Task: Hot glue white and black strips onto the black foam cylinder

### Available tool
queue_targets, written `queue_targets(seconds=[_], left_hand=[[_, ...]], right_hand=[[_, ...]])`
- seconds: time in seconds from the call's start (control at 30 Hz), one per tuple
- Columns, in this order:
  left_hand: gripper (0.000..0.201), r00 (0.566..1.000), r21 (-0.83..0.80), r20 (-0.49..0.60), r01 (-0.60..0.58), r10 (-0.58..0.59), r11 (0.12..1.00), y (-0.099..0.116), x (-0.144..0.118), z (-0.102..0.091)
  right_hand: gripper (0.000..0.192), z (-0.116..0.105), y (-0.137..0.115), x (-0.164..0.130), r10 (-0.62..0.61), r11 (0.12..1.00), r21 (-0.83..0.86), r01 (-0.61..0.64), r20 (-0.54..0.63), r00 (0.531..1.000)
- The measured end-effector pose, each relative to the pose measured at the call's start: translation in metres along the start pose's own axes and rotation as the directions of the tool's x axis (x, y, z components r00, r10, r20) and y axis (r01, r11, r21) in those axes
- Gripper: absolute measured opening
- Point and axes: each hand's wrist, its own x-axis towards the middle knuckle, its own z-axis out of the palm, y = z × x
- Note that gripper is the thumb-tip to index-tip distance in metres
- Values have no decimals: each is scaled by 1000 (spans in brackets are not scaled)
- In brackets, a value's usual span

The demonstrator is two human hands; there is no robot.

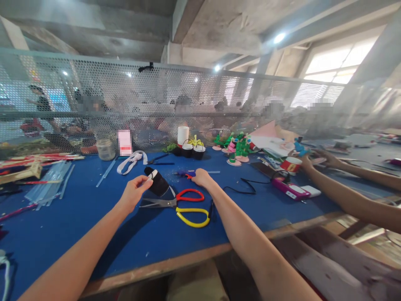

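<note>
My left hand (pixel 136 191) pinches a small black cup-like piece (pixel 159 184) by a white part at its edge, holding it tilted above the table. A strip of white ribbon (pixel 172 192) shows by its lower end. Closed around a blue glue gun (pixel 187 173) is my right hand (pixel 200 178); a clear glue stick (pixel 214 172) sticks out to the right behind it. Between my forearms lie large scissors (pixel 171 203) with one red and one yellow handle, blades pointing left and slightly apart.
Clear glue sticks (pixel 46 186) pile up at left, near a jar (pixel 105 149). White ribbon (pixel 130 162) and small black-and-white baskets (pixel 192 150) sit toward the back. Green craft plants (pixel 239 148) stand right of them. Another person's hands (pixel 307 162) work at right, near a purple device (pixel 290 189).
</note>
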Motion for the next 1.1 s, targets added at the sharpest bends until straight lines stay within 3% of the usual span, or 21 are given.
queue_targets(seconds=[0.1, 0.2, 0.23, 0.33, 0.53, 0.67, 0.8, 0.9, 1.0, 1.1], left_hand=[[24, 1000, 24, 6, -28, 27, 999, -6, 1, 0], [23, 999, 44, 37, -19, 18, 999, -9, 3, -2], [24, 999, 61, 51, -8, 5, 998, -10, 3, -3], [25, 996, 128, 86, 21, -32, 992, -8, 5, -8], [24, 985, 157, 169, 0, -27, 988, -2, 7, -15], [23, 987, 162, 159, -6, -21, 987, -2, 6, -13], [22, 991, 169, 135, 0, -23, 986, -5, 6, -11], [22, 993, 171, 115, 8, -28, 985, -6, 6, -11], [23, 993, 176, 114, 8, -29, 984, -9, 7, -12], [24, 992, 175, 119, 8, -29, 985, -10, 7, -12]], right_hand=[[7, -9, -11, -2, 86, 992, 99, -80, -54, 995], [12, -21, -30, -9, 101, 965, 252, -79, -74, 992], [10, -24, -37, -13, 97, 941, 331, -76, -47, 994], [8, -32, -57, -27, 55, 757, 640, -134, 142, 988], [14, -34, -84, -50, -128, 641, 762, -92, 224, 966], [17, -29, -87, -55, -147, 685, 726, -54, 210, 967], [15, -24, -85, -57, -129, 825, 565, -13, 210, 969], [15, -22, -86, -62, -170, 909, 402, 104, 132, 977], [16, -20, -88, -66, -220, 947, 249, 204, 40, 975], [17, -17, -90, -69, -243, 959, 159, 233, 47, 969]])
